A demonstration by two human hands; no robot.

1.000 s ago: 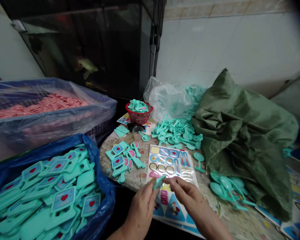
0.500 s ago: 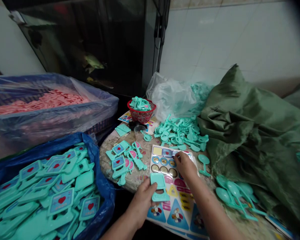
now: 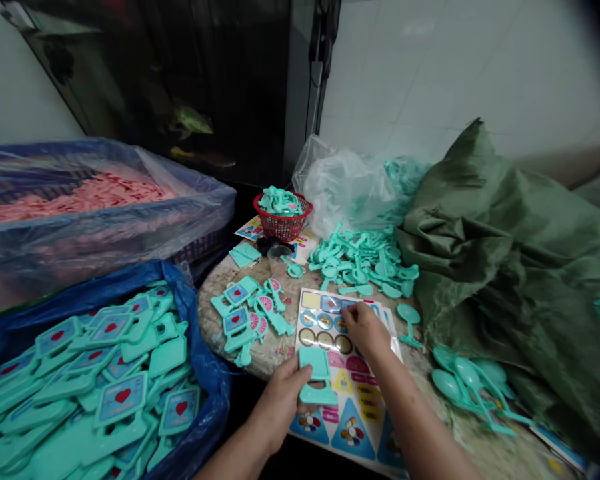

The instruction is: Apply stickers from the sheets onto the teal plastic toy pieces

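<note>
My left hand is closed round the edge of a teal plastic toy piece with a square plate and a slotted handle. Its square face is plain, without a sticker. Beneath it lies a sticker sheet with rows of printed shapes. My right hand pinches at a blue sticker in the sheet's top row; the fingertips partly hide it. Left of the sheet, several teal toy pieces carry heart or pink stickers.
A blue bag full of heart-stickered pieces stands at the left. Behind it is a plastic-lined crate of pink pieces. A red basket, a teal pile and teal spoons lie on the table. Green cloth bulges at right.
The view has shifted slightly. My right hand stays at the top row, its fingers bent a little more over the blue sticker. My left hand keeps the teal piece in place.
</note>
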